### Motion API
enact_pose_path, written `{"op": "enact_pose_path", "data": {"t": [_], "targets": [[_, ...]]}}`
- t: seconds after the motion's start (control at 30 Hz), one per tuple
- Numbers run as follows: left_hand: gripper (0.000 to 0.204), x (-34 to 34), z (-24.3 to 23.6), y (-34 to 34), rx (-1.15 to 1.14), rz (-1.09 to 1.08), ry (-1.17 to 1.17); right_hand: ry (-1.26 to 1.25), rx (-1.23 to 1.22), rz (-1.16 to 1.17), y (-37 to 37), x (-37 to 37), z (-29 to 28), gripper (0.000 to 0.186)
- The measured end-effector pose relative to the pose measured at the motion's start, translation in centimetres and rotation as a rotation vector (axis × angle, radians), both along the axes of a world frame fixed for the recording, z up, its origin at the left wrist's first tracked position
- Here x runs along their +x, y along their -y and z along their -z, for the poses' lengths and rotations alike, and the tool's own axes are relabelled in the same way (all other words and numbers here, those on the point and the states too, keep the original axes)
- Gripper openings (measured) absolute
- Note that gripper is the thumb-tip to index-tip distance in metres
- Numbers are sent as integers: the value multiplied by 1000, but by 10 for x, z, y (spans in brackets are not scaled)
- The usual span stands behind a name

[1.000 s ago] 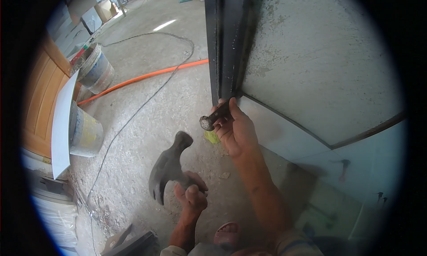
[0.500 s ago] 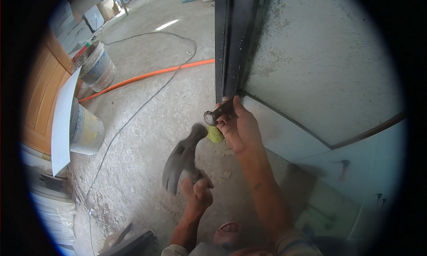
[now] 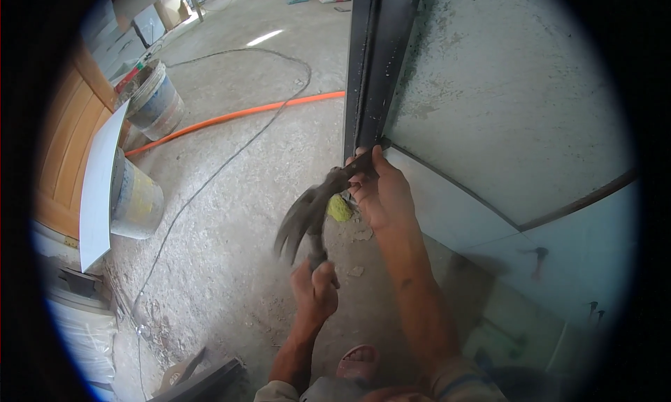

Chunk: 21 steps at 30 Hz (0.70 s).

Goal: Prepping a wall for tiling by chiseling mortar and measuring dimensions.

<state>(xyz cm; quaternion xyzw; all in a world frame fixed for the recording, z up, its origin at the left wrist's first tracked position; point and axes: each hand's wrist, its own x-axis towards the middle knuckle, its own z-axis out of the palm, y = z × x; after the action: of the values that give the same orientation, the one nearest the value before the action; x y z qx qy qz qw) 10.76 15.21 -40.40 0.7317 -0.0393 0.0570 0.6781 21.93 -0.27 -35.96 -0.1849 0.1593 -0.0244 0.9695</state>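
My left hand (image 3: 315, 290) is closed around the handle of a claw hammer (image 3: 304, 217), whose head is smeared by motion. The hammer's striking face meets the near end of a dark metal chisel (image 3: 358, 166), which my right hand (image 3: 383, 196) grips between thumb and fingers. The chisel's far tip is at the foot of a dark metal door frame post (image 3: 374, 74), partly hidden by my fingers. Beneath the chisel, a yellow-green lump (image 3: 340, 208) sits on the floor against the wall's base.
On the right stands a rough plastered wall (image 3: 503, 88) with smooth pale panels (image 3: 482, 199) below. An orange hose (image 3: 237, 115) and a dark cable (image 3: 203, 189) cross the concrete floor. Two dirty buckets (image 3: 154, 108) and a white board (image 3: 101, 192) stand left, by a wooden door (image 3: 63, 157).
My left hand has swung the hammer up and to the right, bringing its face onto the chisel's end. My right hand keeps its grip, and the view has shifted slightly.
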Motion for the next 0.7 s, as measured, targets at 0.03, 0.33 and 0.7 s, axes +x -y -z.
{"op": "enact_pose_path", "data": {"t": [0.03, 0.33, 0.7], "targets": [[65, 1, -3, 3, 60, 13, -68, 54, -10, -12, 4, -1, 2, 25], [56, -4, 7, -5, 46, -39, 56, -35, 48, 46, -5, 7, -4, 27], [49, 2, -20, 2, 195, -14, -23, 61, 114, -5, 3, 11, 8, 22]]}}
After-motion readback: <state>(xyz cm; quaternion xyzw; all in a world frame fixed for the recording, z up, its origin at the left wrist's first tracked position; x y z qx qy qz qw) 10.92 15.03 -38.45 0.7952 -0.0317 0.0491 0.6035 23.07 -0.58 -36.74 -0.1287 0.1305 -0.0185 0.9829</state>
